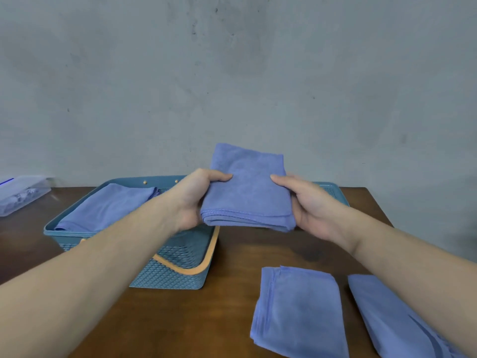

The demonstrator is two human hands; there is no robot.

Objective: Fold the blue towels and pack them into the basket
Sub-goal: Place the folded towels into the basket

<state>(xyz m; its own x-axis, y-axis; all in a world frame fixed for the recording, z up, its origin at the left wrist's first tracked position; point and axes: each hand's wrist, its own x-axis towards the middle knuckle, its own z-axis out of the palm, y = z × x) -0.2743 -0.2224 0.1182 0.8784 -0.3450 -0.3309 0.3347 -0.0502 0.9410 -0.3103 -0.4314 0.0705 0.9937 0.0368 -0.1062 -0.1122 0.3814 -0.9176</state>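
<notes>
A folded blue towel (247,187) is held in the air above the right part of the teal basket (77,228). My left hand (198,200) grips its left edge, thumb on top. My right hand (307,202) grips its right edge the same way. Inside the basket, at the left, lies another folded blue towel (108,205). An orange handle (204,264) hangs down the basket's front wall. Two more folded blue towels lie on the table near me, one (299,311) in the middle right and one (392,319) partly under my right forearm.
The brown wooden table (227,319) runs up to a grey wall. A clear plastic box (20,195) sits at the far left edge.
</notes>
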